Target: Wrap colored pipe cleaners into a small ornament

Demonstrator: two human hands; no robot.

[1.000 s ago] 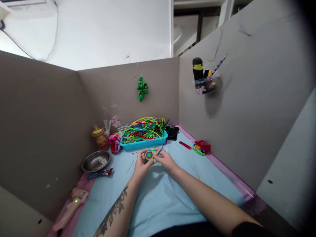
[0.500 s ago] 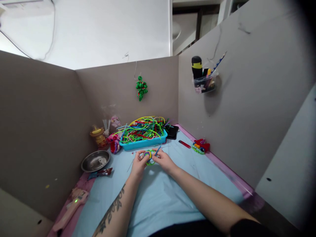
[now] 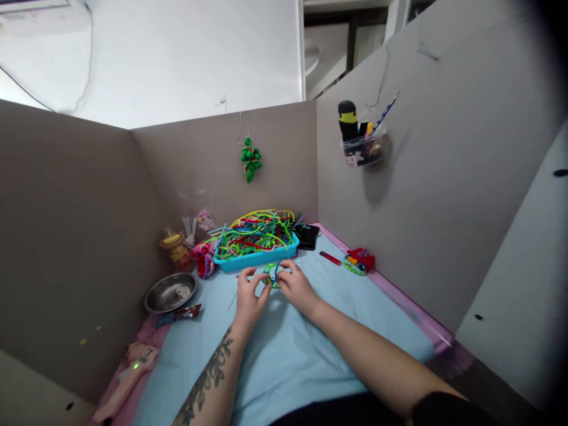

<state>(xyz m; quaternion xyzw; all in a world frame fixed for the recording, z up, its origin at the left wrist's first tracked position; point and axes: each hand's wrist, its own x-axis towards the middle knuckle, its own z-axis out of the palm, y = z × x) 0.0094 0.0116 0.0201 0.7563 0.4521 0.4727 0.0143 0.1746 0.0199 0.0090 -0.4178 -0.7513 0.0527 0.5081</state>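
Observation:
Both my hands meet just in front of a blue tray (image 3: 255,260) heaped with colourful pipe cleaners (image 3: 255,229). My left hand (image 3: 248,299) and my right hand (image 3: 297,287) pinch a small coiled pipe-cleaner piece (image 3: 270,275), green and yellow with a blue strand sticking up. The piece is turned edge-on and is largely hidden by my fingers. Both hands hover low over the light blue table cover (image 3: 288,355).
A steel bowl (image 3: 171,293) and a snack wrapper (image 3: 180,313) lie at the left, a pink device (image 3: 128,376) nearer me. A red-green pipe-cleaner figure (image 3: 358,261) and a red stick (image 3: 331,258) lie right. Grey cardboard walls surround the table; a cup of pens (image 3: 361,145) hangs on the right wall.
The coiled piece has been turned from flat-facing to edge-on between my fingers. My hands shifted slightly toward the tray; my left fingers have loosened their curl around it.

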